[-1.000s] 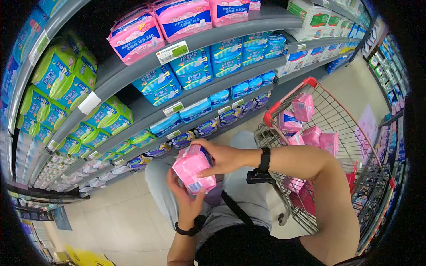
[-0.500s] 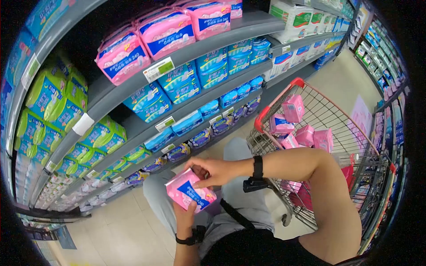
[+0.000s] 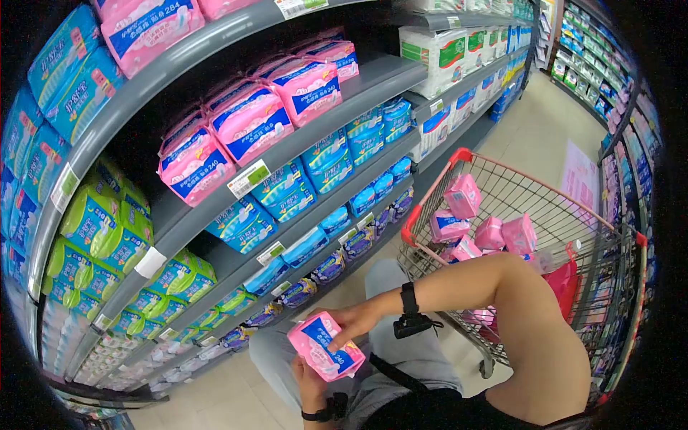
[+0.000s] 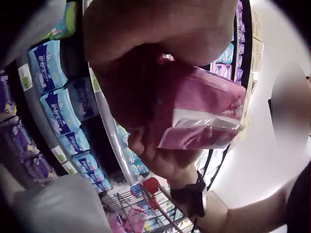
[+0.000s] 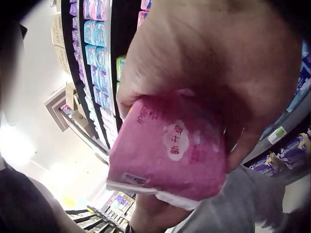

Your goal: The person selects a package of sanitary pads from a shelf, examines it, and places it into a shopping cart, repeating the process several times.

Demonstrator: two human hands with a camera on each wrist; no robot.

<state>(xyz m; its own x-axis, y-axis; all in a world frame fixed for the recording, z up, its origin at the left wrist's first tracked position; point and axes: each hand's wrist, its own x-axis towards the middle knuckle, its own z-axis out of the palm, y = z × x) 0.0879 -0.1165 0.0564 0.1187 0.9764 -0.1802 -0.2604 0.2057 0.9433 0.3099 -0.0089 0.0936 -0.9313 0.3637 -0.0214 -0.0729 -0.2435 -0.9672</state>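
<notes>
Both hands hold one pink pack of sanitary pads (image 3: pixel 321 342) above the person's lap, its blue label facing up in the head view. The right hand (image 3: pixel 360 320) grips it from the upper right, thumb lying across the label. Its lower left edge is gripped by the left hand (image 3: pixel 309 383), whose fingers are partly hidden under the pack. In the left wrist view the pink wrapper (image 4: pixel 209 104) shows a pale sealed seam. A printed pink face of the pack (image 5: pixel 160 155) fills the middle of the right wrist view.
At right stands a shopping cart (image 3: pixel 464 153) with several pink packs (image 3: pixel 462 196) and a red item (image 3: pixel 562 285) inside. Shelves at left carry pink packs (image 3: pixel 251 118), blue packs (image 3: pixel 287 190) and green packs (image 3: pixel 93 222). The person's knees (image 3: pixel 272 365) are close to the lowest shelves.
The pack has been turned in the hands, from a plain pink side to the blue label facing up. The head view has shifted, showing more of the upper shelves.
</notes>
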